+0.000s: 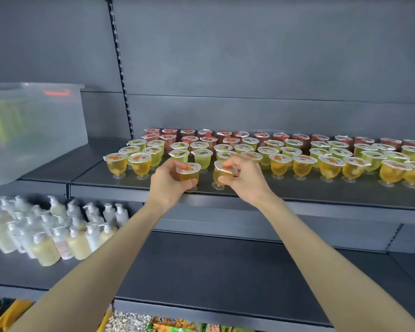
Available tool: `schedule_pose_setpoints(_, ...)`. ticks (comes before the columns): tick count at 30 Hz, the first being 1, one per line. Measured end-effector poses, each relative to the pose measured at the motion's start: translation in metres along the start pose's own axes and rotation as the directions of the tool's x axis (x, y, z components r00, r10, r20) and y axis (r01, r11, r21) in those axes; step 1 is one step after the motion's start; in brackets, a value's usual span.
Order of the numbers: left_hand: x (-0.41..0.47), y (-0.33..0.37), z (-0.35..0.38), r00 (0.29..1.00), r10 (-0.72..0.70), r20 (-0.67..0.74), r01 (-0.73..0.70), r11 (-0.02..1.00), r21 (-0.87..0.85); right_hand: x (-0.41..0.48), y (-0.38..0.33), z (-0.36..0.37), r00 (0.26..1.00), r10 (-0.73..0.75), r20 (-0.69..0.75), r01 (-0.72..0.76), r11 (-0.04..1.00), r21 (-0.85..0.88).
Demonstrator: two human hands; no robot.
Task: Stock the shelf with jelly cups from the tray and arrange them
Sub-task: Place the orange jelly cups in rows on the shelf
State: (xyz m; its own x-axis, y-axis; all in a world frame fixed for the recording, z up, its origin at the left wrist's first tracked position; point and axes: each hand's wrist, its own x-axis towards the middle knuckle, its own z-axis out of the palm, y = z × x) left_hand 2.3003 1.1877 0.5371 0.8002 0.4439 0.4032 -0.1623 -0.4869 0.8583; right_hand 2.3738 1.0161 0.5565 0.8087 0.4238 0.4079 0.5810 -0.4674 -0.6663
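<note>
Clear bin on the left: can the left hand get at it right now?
Probably not yet: the left hand grips an orange cup. The way to the bin looks free, with bare shelf between.

Rows of jelly cups (283, 152) stand on the shelf (120, 179), mid frame. In front, my left hand (168, 183) holds the left cup (189, 169), my right hand (246, 180) the right cup (217, 176). A tub (34, 130) sits upper left, bottles (46, 236) lower left.
</note>
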Motion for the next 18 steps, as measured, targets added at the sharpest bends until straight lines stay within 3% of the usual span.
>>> schedule_pose_setpoints(10,0.042,-0.024,-0.026,0.999,-0.001,0.042,-0.005,0.99,0.138,0.032,-0.019,0.051,0.999,-0.022,-0.042,0.016,0.988,-0.151)
schedule_pose_setpoints(18,0.044,-0.036,-0.032,0.994,0.079,0.078,-0.096,0.964,0.249,0.035,-0.024,0.061,0.997,-0.059,-0.051,0.045,0.968,-0.246)
